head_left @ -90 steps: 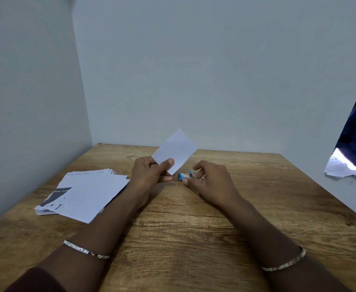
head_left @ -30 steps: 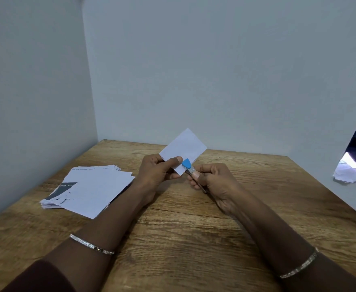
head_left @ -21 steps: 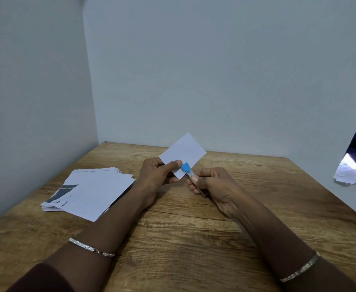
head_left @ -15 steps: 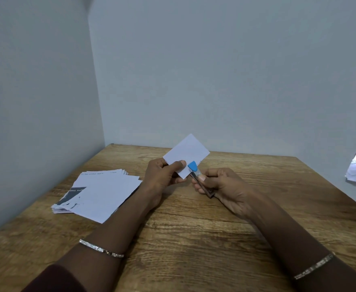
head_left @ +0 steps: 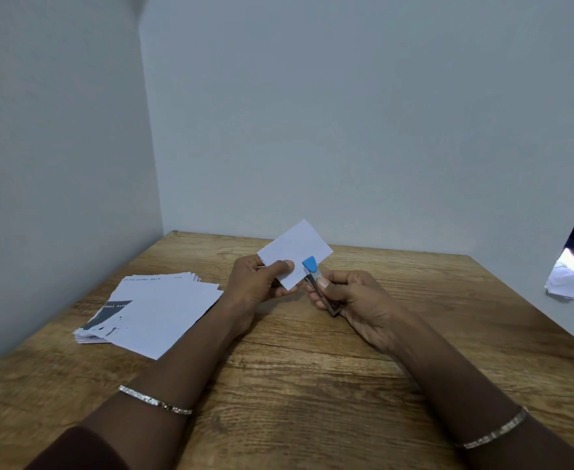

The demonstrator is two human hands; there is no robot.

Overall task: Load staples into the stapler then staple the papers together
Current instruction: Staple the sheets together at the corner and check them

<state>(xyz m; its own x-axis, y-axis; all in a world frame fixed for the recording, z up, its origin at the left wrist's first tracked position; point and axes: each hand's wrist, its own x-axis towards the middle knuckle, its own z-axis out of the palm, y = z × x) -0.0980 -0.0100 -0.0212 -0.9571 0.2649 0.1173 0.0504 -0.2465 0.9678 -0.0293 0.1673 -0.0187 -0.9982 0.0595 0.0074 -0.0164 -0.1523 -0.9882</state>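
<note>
My left hand (head_left: 256, 283) pinches a small white paper slip (head_left: 295, 251) between thumb and fingers, holding it up above the wooden table (head_left: 312, 374). My right hand (head_left: 353, 300) grips a small stapler (head_left: 318, 283) with a blue tip and a dark metal body. Its blue tip lies against the lower right edge of the slip. I cannot tell whether the paper sits inside the stapler's jaws. No loose staples are visible.
A fanned stack of white sheets (head_left: 153, 313), one with a dark printed patch, lies on the table at the left. Grey walls close the back and left. Crumpled white paper (head_left: 570, 279) and dark cloth show at the right edge.
Three seconds ago my right hand held the stapler low near the table. It has since lifted it, bringing the blue tip to the slip's edge. The view has shifted slightly.
</note>
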